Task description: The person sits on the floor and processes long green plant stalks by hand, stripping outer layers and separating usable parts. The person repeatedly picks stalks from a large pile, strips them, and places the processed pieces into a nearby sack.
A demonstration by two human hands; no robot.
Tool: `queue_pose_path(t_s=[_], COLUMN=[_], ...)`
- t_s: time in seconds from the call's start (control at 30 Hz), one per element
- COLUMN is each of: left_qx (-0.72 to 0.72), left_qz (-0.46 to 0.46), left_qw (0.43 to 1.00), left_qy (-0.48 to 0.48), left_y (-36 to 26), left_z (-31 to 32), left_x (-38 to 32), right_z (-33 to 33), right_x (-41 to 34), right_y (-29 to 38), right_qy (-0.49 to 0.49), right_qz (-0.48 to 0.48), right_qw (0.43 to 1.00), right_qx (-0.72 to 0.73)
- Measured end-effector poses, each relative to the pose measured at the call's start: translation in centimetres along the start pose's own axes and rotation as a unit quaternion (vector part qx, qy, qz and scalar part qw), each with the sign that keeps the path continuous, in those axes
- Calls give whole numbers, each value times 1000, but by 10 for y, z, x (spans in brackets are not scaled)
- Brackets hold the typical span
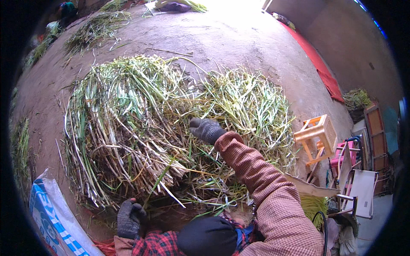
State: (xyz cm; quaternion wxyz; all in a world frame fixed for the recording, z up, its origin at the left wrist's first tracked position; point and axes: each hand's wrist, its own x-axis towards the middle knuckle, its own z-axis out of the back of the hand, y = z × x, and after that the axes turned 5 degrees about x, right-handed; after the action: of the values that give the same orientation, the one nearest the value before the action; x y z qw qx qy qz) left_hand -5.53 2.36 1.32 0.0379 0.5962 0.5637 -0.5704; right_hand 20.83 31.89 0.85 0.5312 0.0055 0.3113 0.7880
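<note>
A large heap of long green and straw-coloured plant stalks (128, 128) lies on the floor before me, and a second pile of leafy stalks (250, 102) adjoins it on the right. My right hand (206, 129), in a dark grey knit glove, is over the place where the piles meet. Its fingers are curled, and whether stalks are between them cannot be told. Below the heap's cut ends is my left hand (130, 217), gloved too, with a bare fingertip and bent fingers. A green blade ends close to it; a grip on it is unclear.
An orange plastic stool (317, 137) lies tipped at the right, near a pink stool (344, 156) and a white folding seat (362, 192). A printed blue and white sack (54, 217) is at lower left. More stalks (96, 28) lie at upper left. A red cloth strip (314, 60) borders the wall.
</note>
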Motion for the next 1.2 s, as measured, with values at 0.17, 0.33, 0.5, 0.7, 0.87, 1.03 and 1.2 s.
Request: queue_pose_path(t_s=[0.17,0.33,0.5,0.7,0.87,1.03,1.2], left_qx=[-7,-25,-13,-22,-28,101,182], left_qz=[18,9,-10,-11,-17,-124,-132], left_qw=[1000,999,999,1000,999,986,971], left_qy=[20,41,29,18,30,55,81], left_y=[0,3,2,1,-2,0,-37], left_z=[1,9,11,7,8,22,-23], left_x=[3,12,7,4,4,16,-18], right_z=[14,-9,-47,-47,-32,13,48], right_x=[41,125,127,115,100,39,-55], right_y=[29,-14,-12,4,0,16,25], right_qy=[-5,-83,-29,-6,-102,-114,-37], right_qz=[-46,-54,-69,-59,-70,9,-16], right_qw=[997,981,978,996,985,978,906], right_qx=[56,168,193,70,116,177,421])
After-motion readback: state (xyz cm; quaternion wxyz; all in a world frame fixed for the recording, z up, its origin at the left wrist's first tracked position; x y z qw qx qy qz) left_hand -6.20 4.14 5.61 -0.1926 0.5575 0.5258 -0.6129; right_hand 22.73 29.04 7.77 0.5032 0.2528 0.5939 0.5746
